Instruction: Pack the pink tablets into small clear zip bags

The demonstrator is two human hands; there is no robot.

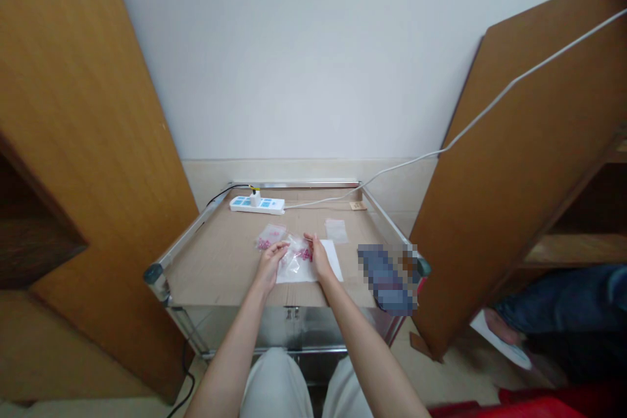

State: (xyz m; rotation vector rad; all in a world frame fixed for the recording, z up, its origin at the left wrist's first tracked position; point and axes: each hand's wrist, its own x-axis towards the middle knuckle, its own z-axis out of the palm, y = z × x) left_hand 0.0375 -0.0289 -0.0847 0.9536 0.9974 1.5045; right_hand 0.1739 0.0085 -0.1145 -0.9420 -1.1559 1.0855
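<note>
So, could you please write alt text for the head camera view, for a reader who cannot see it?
The left hand and right hand hold a clear plastic bag of small pink items above a white sheet on a cardboard-topped metal cart. A second small bag and a white power strip lie farther back.

Bare forearms (236, 346) angled inward, left hand (269, 266) and right hand (319, 258) just apart

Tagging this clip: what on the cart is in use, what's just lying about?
In use: left hand, right hand, clear bag of pink pieces, smaller bag of pink pieces, empty-looking clear bag, white sheet.
Lying about: power strip, white cable.
</note>
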